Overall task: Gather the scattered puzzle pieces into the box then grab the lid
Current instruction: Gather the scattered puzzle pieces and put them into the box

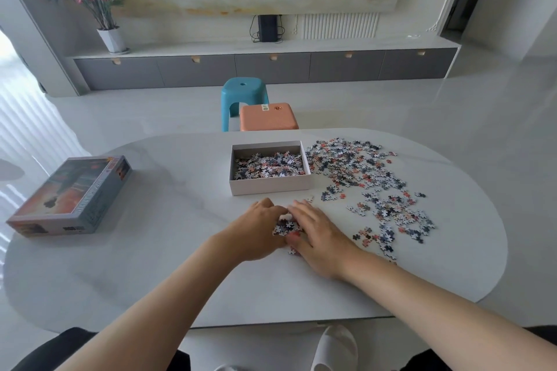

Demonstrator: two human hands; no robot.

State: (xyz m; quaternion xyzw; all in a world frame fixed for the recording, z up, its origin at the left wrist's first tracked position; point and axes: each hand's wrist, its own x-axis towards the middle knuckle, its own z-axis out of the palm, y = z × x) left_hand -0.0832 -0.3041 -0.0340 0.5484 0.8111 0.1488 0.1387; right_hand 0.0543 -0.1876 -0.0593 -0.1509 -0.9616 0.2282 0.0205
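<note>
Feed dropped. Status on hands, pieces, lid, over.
Left hand curled on pile, right hand flat against it. Box partly filled, pieces loose right. Lid untouched, left. Nothing blocking.

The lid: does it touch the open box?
Apart. The head view shows the lid lying left of the box, with bare table between them.

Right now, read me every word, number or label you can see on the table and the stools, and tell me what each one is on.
Nothing reads clearly.
Picture-printed cardboard lid: lettering along its long side and an orange corner band, too blurred to read.
Orange plastic stool: small green-and-white sticker, too small to read.
White cardboard box and puzzle pieces: no lettering seen.
</note>
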